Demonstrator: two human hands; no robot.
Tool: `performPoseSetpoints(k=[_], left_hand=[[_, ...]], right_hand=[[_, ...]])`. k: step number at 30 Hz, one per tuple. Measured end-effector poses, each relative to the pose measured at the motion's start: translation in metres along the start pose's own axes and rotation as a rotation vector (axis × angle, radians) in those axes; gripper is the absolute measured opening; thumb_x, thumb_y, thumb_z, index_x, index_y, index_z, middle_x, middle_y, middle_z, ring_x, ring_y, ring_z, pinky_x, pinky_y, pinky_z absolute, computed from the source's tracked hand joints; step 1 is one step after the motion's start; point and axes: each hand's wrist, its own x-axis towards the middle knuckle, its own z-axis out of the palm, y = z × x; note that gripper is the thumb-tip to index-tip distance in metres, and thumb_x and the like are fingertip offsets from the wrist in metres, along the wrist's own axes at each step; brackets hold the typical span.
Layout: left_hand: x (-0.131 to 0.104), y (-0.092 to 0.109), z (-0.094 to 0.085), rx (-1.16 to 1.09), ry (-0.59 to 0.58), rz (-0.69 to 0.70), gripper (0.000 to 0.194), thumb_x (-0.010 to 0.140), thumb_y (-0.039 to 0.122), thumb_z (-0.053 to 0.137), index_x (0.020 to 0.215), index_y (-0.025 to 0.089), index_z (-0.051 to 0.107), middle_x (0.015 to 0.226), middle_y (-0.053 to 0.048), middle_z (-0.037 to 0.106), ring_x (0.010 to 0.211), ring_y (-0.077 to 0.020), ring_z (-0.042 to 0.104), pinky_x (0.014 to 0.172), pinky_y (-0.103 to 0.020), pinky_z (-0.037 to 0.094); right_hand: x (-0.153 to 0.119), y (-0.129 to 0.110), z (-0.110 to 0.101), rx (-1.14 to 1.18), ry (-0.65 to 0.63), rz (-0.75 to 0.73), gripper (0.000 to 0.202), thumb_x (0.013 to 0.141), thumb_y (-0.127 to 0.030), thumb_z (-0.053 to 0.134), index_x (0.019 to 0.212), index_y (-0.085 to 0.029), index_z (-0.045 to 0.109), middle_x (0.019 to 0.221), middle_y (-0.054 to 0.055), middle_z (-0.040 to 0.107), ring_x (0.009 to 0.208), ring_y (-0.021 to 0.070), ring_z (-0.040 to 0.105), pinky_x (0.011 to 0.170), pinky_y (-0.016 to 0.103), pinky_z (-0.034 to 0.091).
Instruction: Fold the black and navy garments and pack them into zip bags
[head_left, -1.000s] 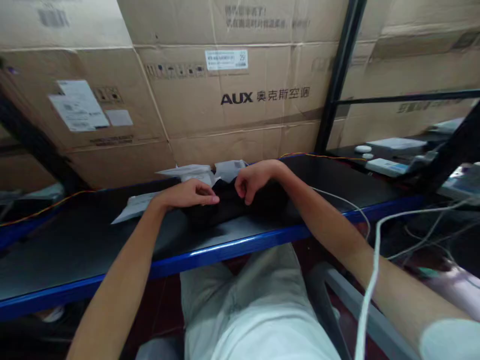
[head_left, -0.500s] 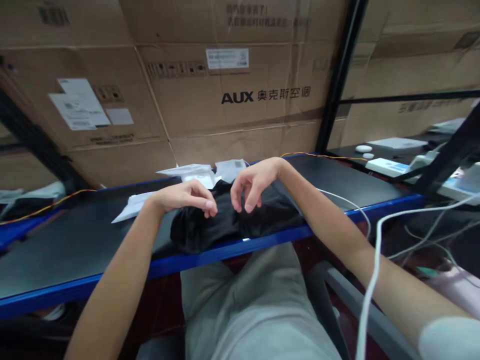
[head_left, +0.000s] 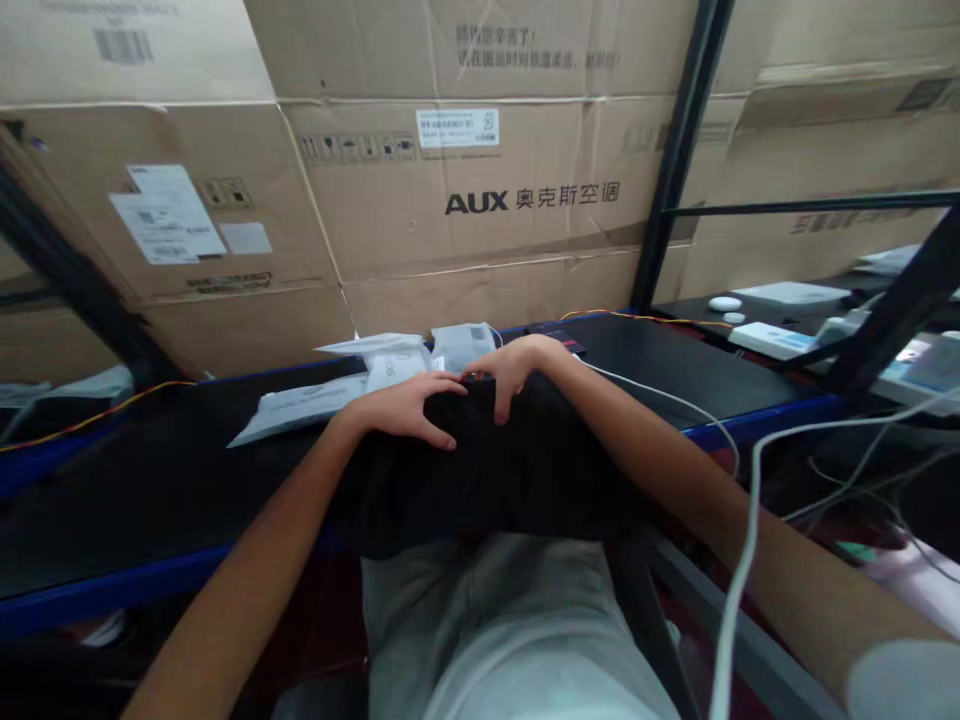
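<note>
A black cloth (head_left: pixel 487 490), its exact kind unclear, spreads between my forearms and hangs over the shelf's blue front edge toward my lap. My left hand (head_left: pixel 409 408) is at its upper edge, thumb on the near face and fingers along the top. Close beside it, my right hand (head_left: pixel 514 368) bends over the same edge, its thumb pointing down the near face. The right fingertips are partly hidden behind the cloth. Both hands appear to hold the cloth between thumb and fingers.
White plastic packets (head_left: pixel 300 402) lie behind and left of the cloth on the black shelf (head_left: pixel 150 470). Large cardboard boxes (head_left: pixel 495 230) stand behind. A white cable (head_left: pixel 750 540) hangs at right, before the black rack post (head_left: pixel 892 290). Small white devices (head_left: pixel 776 338) sit farther right.
Both hands have come onto the black cloth from just above it. The crumpled cloth is now spread wider, its upper edge raised, and hangs lower over the front edge.
</note>
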Motion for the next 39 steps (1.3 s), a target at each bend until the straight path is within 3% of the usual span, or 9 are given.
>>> performPoseSetpoints(k=[3, 6, 14, 18, 24, 30, 35, 39], left_hand=[[-0.002, 0.004, -0.003, 0.022, -0.083, -0.066, 0.081, 0.067, 0.057, 0.076, 0.138, 0.022, 0.055, 0.150, -0.008, 0.050, 0.138, -0.0290, 0.045, 0.116, -0.034, 0.031], [-0.006, 0.006, -0.008, 0.046, -0.137, -0.134, 0.083, 0.069, 0.060, 0.074, 0.139, 0.022, 0.054, 0.148, -0.007, 0.052, 0.135, -0.0275, 0.047, 0.113, -0.031, 0.034], [-0.013, 0.010, -0.020, -0.005, -0.165, -0.210, 0.077, 0.072, 0.065, 0.067, 0.135, 0.021, 0.058, 0.137, -0.008, 0.062, 0.122, -0.0273, 0.058, 0.101, -0.031, 0.044], [-0.013, 0.002, -0.018, -0.051, -0.116, -0.251, 0.075, 0.071, 0.067, 0.065, 0.127, 0.018, 0.063, 0.122, -0.010, 0.069, 0.105, -0.0261, 0.065, 0.089, -0.031, 0.050], [-0.010, -0.010, -0.011, 0.053, -0.042, -0.288, 0.071, 0.069, 0.064, 0.067, 0.124, 0.019, 0.065, 0.131, -0.013, 0.066, 0.117, -0.0312, 0.061, 0.099, -0.036, 0.046], [-0.010, -0.013, -0.011, 0.130, 0.014, -0.286, 0.063, 0.076, 0.061, 0.061, 0.120, 0.018, 0.068, 0.130, -0.014, 0.066, 0.120, -0.0338, 0.060, 0.101, -0.039, 0.045], [-0.009, -0.020, -0.016, 0.100, 0.206, -0.239, 0.048, 0.080, 0.053, 0.057, 0.109, 0.017, 0.072, 0.113, -0.011, 0.073, 0.107, -0.0296, 0.065, 0.095, -0.037, 0.049], [-0.014, -0.038, -0.023, 0.203, 0.362, -0.349, 0.044, 0.076, 0.043, 0.063, 0.110, 0.017, 0.071, 0.117, -0.011, 0.071, 0.112, -0.0311, 0.063, 0.098, -0.036, 0.047]], right_hand=[[0.000, 0.001, -0.001, -0.021, -0.001, 0.012, 0.120, 0.042, -0.047, 0.090, 0.149, -0.025, 0.041, 0.150, 0.010, 0.045, 0.119, 0.0302, 0.059, 0.084, 0.029, 0.054], [0.001, 0.003, -0.004, -0.084, 0.017, 0.022, 0.120, 0.045, -0.050, 0.089, 0.150, -0.021, 0.039, 0.152, 0.012, 0.044, 0.123, 0.0315, 0.057, 0.091, 0.031, 0.051], [0.000, 0.005, -0.007, -0.177, 0.065, 0.009, 0.109, 0.050, -0.054, 0.087, 0.145, -0.017, 0.049, 0.145, 0.012, 0.054, 0.130, 0.0330, 0.053, 0.103, 0.033, 0.044], [0.002, 0.007, -0.006, -0.213, 0.087, -0.007, 0.110, 0.053, -0.055, 0.085, 0.148, -0.017, 0.045, 0.151, 0.011, 0.048, 0.135, 0.0338, 0.048, 0.107, 0.034, 0.041], [0.002, 0.003, -0.005, -0.261, 0.092, -0.054, 0.094, 0.065, -0.048, 0.081, 0.147, -0.015, 0.048, 0.146, 0.012, 0.053, 0.129, 0.0324, 0.054, 0.104, 0.035, 0.044], [0.008, 0.002, -0.001, -0.275, 0.215, -0.075, 0.076, 0.070, -0.032, 0.080, 0.140, -0.015, 0.055, 0.138, 0.012, 0.060, 0.121, 0.0307, 0.060, 0.097, 0.032, 0.047], [0.015, -0.002, 0.005, -0.342, 0.339, -0.102, 0.053, 0.075, -0.022, 0.074, 0.126, -0.013, 0.065, 0.123, 0.013, 0.069, 0.110, 0.0292, 0.064, 0.089, 0.031, 0.049], [0.016, -0.002, 0.006, -0.356, 0.330, -0.116, 0.042, 0.079, -0.019, 0.068, 0.120, -0.011, 0.068, 0.116, 0.012, 0.072, 0.103, 0.0266, 0.066, 0.084, 0.029, 0.048]])
